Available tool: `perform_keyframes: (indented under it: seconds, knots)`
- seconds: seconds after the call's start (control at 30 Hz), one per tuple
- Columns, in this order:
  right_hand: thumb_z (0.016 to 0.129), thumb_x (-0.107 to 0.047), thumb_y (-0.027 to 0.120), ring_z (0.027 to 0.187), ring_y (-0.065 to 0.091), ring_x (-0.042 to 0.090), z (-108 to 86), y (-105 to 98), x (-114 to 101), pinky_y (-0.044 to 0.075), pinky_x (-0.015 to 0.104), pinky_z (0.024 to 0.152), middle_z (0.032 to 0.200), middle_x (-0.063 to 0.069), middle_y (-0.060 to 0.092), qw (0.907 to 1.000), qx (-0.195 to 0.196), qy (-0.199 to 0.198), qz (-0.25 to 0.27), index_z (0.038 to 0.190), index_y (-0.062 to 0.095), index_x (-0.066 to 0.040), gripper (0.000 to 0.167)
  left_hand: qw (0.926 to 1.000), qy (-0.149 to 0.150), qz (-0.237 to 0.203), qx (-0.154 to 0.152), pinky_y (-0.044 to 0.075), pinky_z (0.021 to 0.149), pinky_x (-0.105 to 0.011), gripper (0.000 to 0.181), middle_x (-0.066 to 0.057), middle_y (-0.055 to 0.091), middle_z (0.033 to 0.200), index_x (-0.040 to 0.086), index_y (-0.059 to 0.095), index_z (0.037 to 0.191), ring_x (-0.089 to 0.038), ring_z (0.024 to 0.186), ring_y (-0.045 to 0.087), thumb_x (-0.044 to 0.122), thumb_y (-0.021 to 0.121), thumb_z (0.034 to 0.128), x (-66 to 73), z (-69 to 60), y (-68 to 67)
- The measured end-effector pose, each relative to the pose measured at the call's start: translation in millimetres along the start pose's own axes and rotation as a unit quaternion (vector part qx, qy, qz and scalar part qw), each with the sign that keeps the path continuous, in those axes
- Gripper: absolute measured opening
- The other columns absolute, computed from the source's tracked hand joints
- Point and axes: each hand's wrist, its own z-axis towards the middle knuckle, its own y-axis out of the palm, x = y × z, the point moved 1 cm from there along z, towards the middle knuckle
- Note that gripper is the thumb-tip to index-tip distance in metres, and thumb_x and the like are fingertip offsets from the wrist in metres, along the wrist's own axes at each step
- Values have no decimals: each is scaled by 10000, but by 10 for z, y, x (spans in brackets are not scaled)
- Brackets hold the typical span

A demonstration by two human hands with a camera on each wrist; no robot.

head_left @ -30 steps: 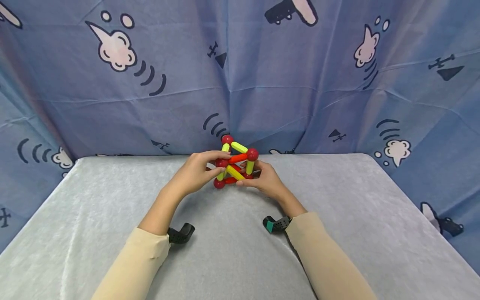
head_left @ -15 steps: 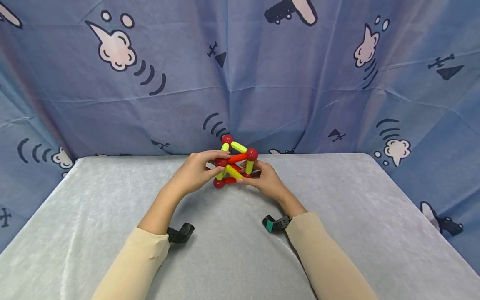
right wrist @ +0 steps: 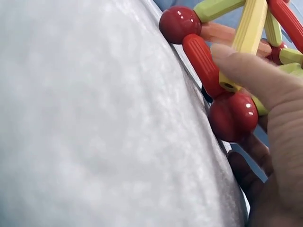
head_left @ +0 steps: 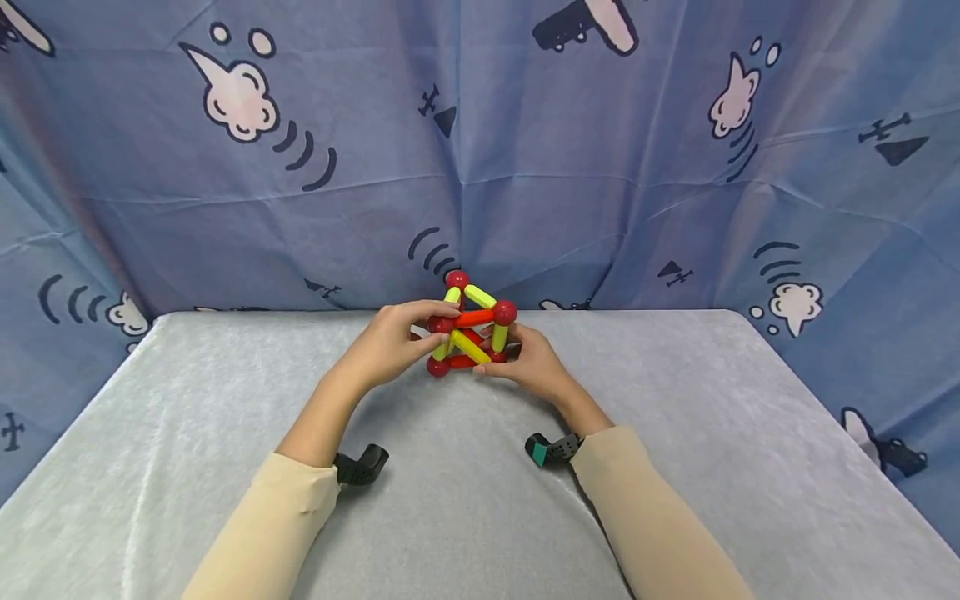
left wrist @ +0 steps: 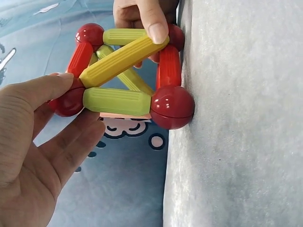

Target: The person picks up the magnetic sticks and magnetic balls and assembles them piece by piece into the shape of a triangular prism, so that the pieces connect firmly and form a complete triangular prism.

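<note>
A frame of magnetic rods and red balls stands at the far middle of the table, with red and yellow-green rods along its edges. My left hand pinches the upper-left front ball between thumb and fingers. From that ball a yellow rod slants across the front face. My right hand lies at the lower-right corner, its thumb on the yellow rod's lower end and its fingers behind the frame. In the right wrist view that end shows its hole, close beside the lower-right ball; whether they touch I cannot tell.
A pale grey cloth covers the table, whose far edge runs just behind the frame. Behind it hangs a blue patterned curtain. Black straps with camera mounts sit on both wrists.
The right thumb and the yellow rod's lower end have shifted slightly downward in the last half second. The left hand keeps its hold, and the frame stays nearly still.
</note>
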Motion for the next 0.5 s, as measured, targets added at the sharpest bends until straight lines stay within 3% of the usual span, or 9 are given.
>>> perform_keyframes:
  seconds: [0.23, 0.5]
  knots:
    - [822, -194, 852, 961, 627, 246, 8, 14, 28, 531, 356, 880, 1139, 105, 719, 9999, 117, -96, -53, 1162, 682, -71, 399, 9984, 252, 161, 480, 617, 880, -386, 303, -88, 534, 1495, 118, 704, 1252, -245, 1119, 667, 104, 703, 949, -20, 1, 53]
    - [774, -198, 888, 904, 594, 217, 14, 56, -26, 513, 303, 794, 1068, 98, 698, 9993, 237, -27, -290, 1164, 663, -75, 467, 9979, 202, 28, 615, 618, 861, -367, 292, -55, 599, 1421, 127, 696, 1252, -228, 1141, 646, 119, 692, 960, -57, 17, 106]
